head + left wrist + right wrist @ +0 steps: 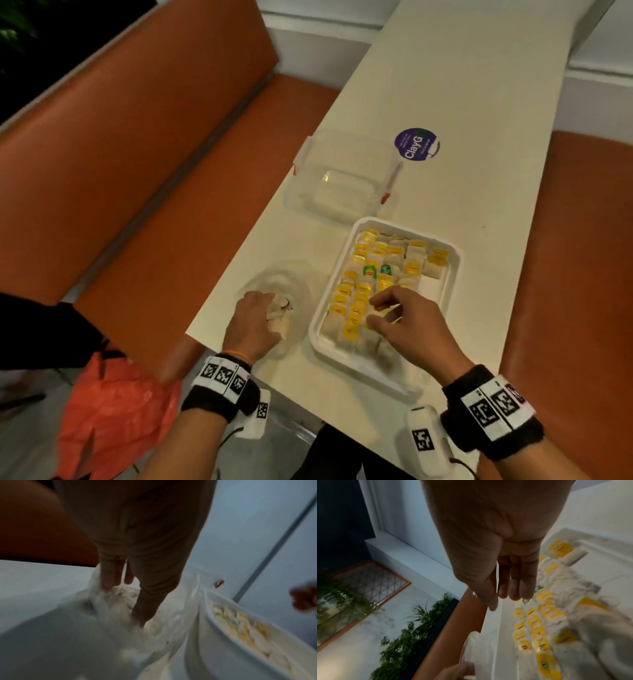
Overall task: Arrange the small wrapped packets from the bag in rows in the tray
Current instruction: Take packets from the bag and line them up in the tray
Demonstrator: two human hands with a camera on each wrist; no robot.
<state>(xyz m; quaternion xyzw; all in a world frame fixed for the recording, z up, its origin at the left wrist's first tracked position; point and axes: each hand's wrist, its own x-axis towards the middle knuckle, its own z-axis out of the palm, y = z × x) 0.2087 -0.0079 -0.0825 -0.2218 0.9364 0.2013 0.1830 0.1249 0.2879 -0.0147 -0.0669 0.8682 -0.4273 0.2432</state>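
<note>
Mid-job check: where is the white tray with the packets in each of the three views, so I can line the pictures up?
Head: white tray right of centre on the table, under the right hand.
Left wrist: lower right, rim running diagonally.
Right wrist: right side, far corner at upper right.
Shared landmark: the clear bag beside the tray's left edge.

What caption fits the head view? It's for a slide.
Left hand grips the bag; right hand hovers over the tray.
</note>
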